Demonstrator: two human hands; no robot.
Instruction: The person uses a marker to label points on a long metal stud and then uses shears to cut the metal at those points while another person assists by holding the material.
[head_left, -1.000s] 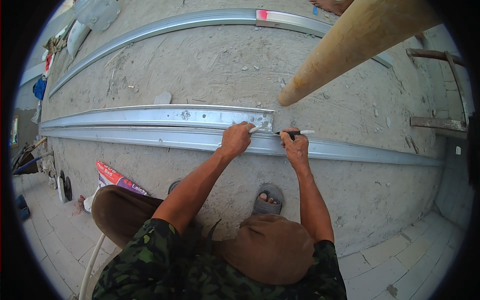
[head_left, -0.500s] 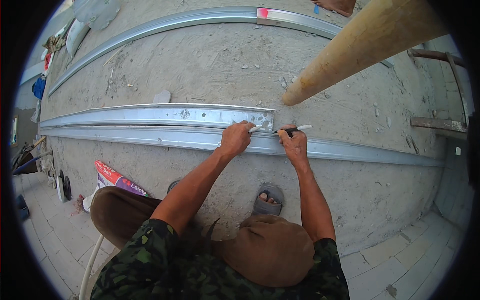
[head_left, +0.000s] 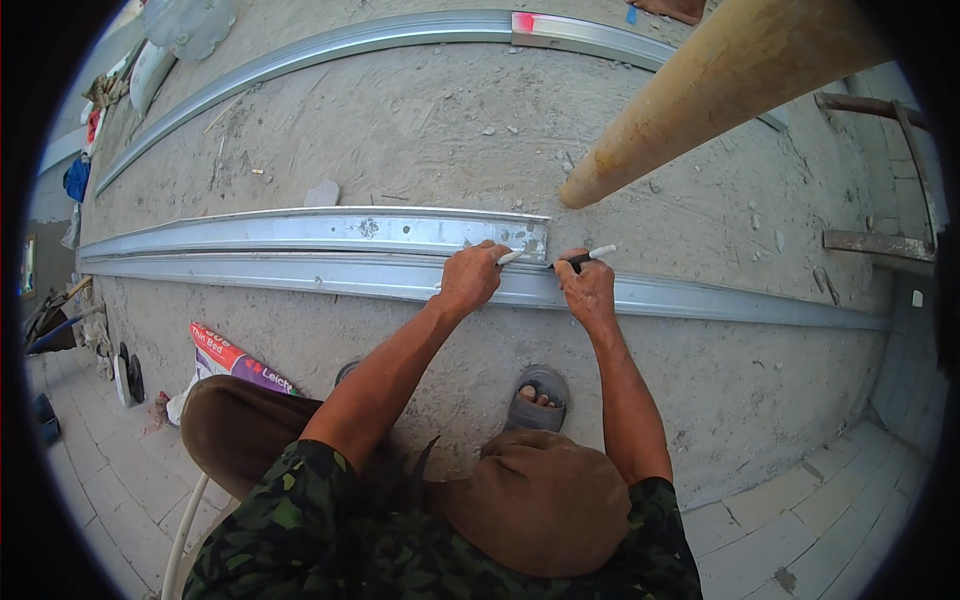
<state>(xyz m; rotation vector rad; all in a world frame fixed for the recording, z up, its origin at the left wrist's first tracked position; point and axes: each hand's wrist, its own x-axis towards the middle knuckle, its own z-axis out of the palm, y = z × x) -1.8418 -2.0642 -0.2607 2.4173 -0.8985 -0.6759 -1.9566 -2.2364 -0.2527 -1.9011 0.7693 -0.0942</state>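
Marking step: left hand [head_left: 468,280] presses the long grey metal channel [head_left: 300,278]; right hand [head_left: 588,288] pinches a black-and-white marker [head_left: 582,258], needing a steady stroke.

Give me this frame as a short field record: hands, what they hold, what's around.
left hand: resting on the long rail, pinching a small white piece
right hand: on the same rail, holding a marker with a white end
short rail: lies beside the long rail, its end near both hands
pole: wooden, slanting in from upper right
ground: rough concrete, with a third rail farther off
foot: in a sandal below the hands
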